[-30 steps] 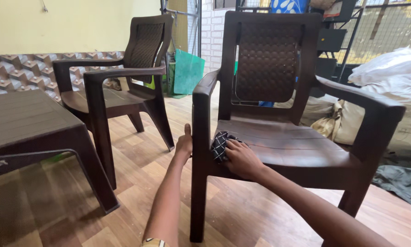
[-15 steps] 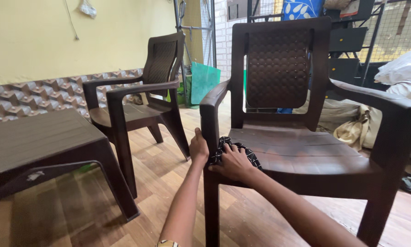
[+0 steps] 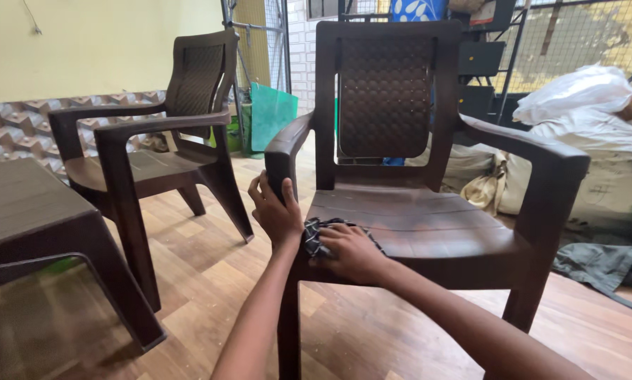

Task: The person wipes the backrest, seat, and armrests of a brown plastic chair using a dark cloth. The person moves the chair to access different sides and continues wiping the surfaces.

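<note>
The left hand (image 3: 275,210) grips the brown plastic chair's (image 3: 428,225) near-left armrest post; the right hand (image 3: 352,250) presses a checked cloth (image 3: 314,234) on the seat, fingers curled over it.

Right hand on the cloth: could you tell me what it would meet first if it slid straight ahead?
Probably only bare seat, then the chair's backrest; the right hand presses the checked cloth, though depth is uncertain.

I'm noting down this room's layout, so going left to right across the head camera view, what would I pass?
Dark brown table → second brown plastic armchair → green panel against the wall → left hand on the near armchair's front post → right hand pressing a checked cloth → white sacks.
</note>
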